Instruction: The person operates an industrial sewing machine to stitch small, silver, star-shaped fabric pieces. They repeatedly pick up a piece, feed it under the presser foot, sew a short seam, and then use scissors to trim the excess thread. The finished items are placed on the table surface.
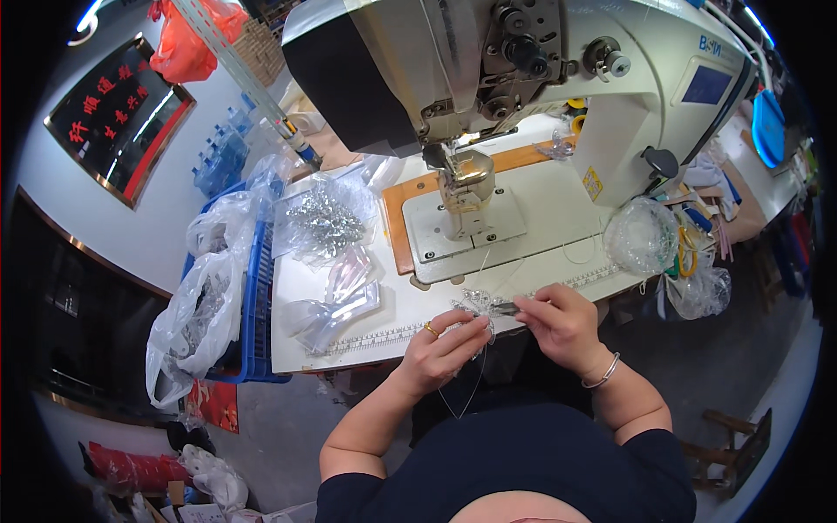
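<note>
Trimming looks to be the step in hand: the left hand (440,349) pinches a silver sequin piece (478,304) in closed fingers at the worktop (384,327) edge, while the right hand (562,321) closes around a small dark tool (507,309) touching it. Next calls for steady fingers.

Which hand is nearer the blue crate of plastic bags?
Left. The left hand pinches the silver beaded piece at the table's front edge, on the side toward the blue crate; the right hand is farther off.

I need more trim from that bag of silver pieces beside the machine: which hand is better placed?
Left, probably. The left hand is on the same side as the bag of silver pieces; the right hand would have to cross over the beaded piece.
</note>
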Available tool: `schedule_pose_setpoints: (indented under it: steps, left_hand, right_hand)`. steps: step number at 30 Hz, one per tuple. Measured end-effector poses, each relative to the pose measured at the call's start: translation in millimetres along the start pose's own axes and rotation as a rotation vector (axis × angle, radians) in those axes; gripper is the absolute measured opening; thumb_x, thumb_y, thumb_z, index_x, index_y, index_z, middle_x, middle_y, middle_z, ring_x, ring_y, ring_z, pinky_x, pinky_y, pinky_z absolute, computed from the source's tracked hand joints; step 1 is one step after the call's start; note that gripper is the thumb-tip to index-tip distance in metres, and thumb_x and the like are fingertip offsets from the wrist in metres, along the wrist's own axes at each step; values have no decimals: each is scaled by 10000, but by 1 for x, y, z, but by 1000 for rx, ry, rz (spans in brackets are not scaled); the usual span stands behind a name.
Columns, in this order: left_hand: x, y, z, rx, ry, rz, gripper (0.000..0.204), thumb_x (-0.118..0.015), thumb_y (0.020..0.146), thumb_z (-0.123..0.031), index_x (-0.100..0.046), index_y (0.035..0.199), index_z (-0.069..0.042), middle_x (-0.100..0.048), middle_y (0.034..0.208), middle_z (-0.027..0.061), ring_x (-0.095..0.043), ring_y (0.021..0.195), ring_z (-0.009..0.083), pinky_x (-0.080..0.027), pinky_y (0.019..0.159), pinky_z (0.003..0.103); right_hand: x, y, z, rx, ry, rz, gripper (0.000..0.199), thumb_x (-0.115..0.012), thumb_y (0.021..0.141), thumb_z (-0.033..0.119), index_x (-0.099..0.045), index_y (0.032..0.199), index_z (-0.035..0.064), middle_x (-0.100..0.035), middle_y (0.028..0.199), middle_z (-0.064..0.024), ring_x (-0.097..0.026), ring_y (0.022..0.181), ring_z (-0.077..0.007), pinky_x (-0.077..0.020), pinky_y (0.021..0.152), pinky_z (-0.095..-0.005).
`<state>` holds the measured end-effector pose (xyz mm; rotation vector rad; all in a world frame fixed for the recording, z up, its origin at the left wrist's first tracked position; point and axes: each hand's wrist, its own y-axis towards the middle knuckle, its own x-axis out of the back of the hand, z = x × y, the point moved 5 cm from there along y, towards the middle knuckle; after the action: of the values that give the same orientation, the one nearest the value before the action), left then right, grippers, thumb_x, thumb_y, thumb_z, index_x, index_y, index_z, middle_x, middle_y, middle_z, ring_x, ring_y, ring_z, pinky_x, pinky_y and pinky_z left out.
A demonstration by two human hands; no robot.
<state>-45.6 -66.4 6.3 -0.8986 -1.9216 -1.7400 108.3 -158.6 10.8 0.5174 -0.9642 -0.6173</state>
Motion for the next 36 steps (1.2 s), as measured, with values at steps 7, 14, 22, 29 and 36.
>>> schedule_pose_setpoints:
  steps: [7,14,22,29,36]
  left_hand:
    - [3,5,-7,-76,45,-3,173,-680,650,-10,-659,822,-2,-626,970,71,-598,815,218,-518,670,276]
    - [4,-6,-3,-117,-35,2,176,-679,655,-17,-662,830,-11,-628,982,68,-600,840,223,-523,697,285]
    - [4,-10,-2,-103,-62,-12,175,-682,656,-34,-662,829,-20,-631,989,56,-599,858,227,-515,717,282]
    - [3,-8,1,-80,-44,-7,171,-680,656,-33,-666,826,-33,-631,984,49,-593,870,222,-514,720,283]
    - [-1,-10,0,-81,-36,7,167,-676,650,-17,-665,816,-35,-631,985,48,-589,876,222,-513,726,284]
  right_hand:
    - [-1,3,14,167,-195,34,262,-729,645,158,-654,895,157,-527,723,5,-522,589,-160,-422,498,-280]
    - [1,11,12,250,-149,151,231,-723,657,173,-651,876,174,-537,730,17,-528,594,-160,-427,503,-285]
    - [-2,13,2,177,2,175,217,-719,668,166,-655,874,184,-544,710,20,-539,603,-154,-429,502,-280]
    - [1,8,4,150,-51,104,236,-728,658,155,-658,884,168,-541,703,17,-530,578,-156,-428,495,-272]
    - [-4,8,7,201,-78,135,216,-725,677,156,-656,881,151,-542,714,6,-530,575,-163,-427,496,-270]
